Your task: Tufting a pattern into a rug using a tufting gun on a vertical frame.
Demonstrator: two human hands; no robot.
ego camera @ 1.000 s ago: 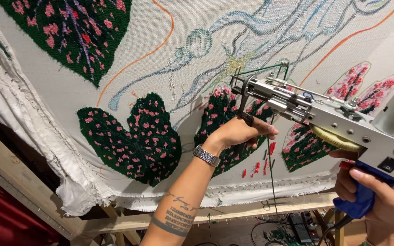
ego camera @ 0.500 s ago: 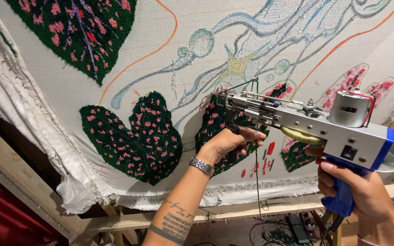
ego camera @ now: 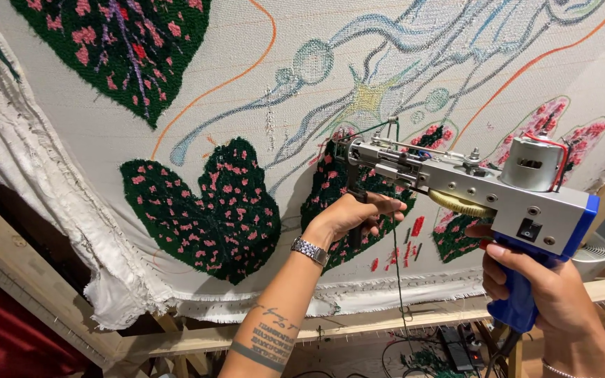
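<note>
A silver tufting gun (ego camera: 456, 183) with a blue pistol grip is pressed nose-first against a stretched white cloth (ego camera: 246, 105). My right hand (ego camera: 551, 294) is closed around the blue grip at the lower right. My left hand (ego camera: 355, 213), with a metal watch on the wrist, grips the gun's black front handle just under the nose. The gun's tip meets a dark green tufted leaf with pink spots (ego camera: 344, 203). A dark strand of yarn (ego camera: 398, 280) hangs down from the gun.
Another green and pink leaf (ego camera: 208, 206) lies to the left, a bigger one (ego camera: 124, 49) at the top left. Orange and blue drawn lines cross the cloth. A wooden frame rail (ego camera: 29, 280) runs along the lower edge. Cables (ego camera: 449, 350) lie below.
The gun and both hands have shifted left and slightly up along the cloth, and the view has moved closer. Both grips are unchanged.
</note>
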